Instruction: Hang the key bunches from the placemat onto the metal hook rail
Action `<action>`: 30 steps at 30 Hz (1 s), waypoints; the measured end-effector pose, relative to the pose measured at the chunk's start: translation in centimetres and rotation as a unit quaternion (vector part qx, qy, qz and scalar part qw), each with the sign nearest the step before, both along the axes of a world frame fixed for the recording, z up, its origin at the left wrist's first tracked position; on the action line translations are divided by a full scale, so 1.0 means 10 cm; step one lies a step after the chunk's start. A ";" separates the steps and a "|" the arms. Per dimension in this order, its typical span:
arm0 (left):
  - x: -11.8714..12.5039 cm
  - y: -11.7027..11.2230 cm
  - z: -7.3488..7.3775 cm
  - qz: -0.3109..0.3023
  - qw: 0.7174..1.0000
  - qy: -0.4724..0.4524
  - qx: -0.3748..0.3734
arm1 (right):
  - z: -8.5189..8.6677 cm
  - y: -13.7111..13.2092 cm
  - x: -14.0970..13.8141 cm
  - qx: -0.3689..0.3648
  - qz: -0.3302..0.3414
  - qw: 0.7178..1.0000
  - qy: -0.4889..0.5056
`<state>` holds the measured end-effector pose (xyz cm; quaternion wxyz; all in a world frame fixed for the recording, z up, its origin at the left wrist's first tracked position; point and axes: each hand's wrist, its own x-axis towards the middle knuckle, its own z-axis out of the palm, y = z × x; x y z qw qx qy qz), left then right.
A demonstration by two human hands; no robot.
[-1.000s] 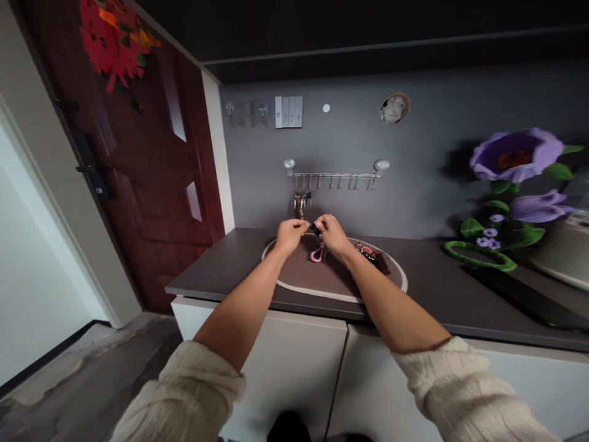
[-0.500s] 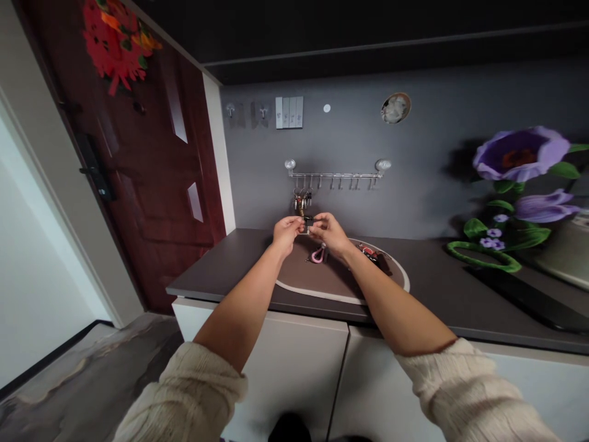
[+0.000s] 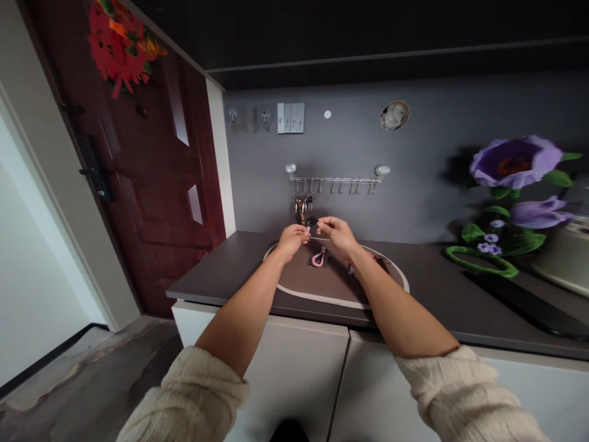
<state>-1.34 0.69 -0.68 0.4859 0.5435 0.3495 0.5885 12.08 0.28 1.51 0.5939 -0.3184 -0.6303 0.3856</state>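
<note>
While hovering above the oval mat (image 3: 294,277) on the bench (image 3: 221,276), the left hand (image 3: 292,240) and right hand (image 3: 334,234) each pinch one end of a thin pale cord (image 3: 313,238), closed fingertips holding it taut. A pink carabiner keychain (image 3: 317,258) lies on the mat just below them.

left hand (image 3: 291,240): raised, fingers pinched | right hand (image 3: 334,234): raised, fingers pinched | forearms (image 3: 243,325): bare

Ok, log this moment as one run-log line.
left hand: pinching thin strip | right hand: pinching same strip | below: pink strap on mat
</note>
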 end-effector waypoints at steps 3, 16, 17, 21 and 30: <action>0.00 0.03 -0.01 0.059 0.996 0.041 0.051 | 0.04 0.02 0.06 0.025 -0.035 0.998 -0.045; -0.07 0.11 -0.02 0.204 0.966 0.095 0.128 | 0.26 0.12 0.15 0.044 -0.182 0.904 -0.385; -0.07 0.12 -0.03 0.205 0.965 0.099 0.131 | 0.27 0.13 0.15 0.035 -0.186 0.902 -0.387; -0.08 0.16 -0.05 0.212 0.963 0.104 0.133 | 0.29 0.16 0.16 0.029 -0.190 0.896 -0.399; -0.05 0.11 -0.02 0.174 0.964 0.119 0.163 | 0.12 0.18 0.18 0.011 -0.117 0.964 -0.240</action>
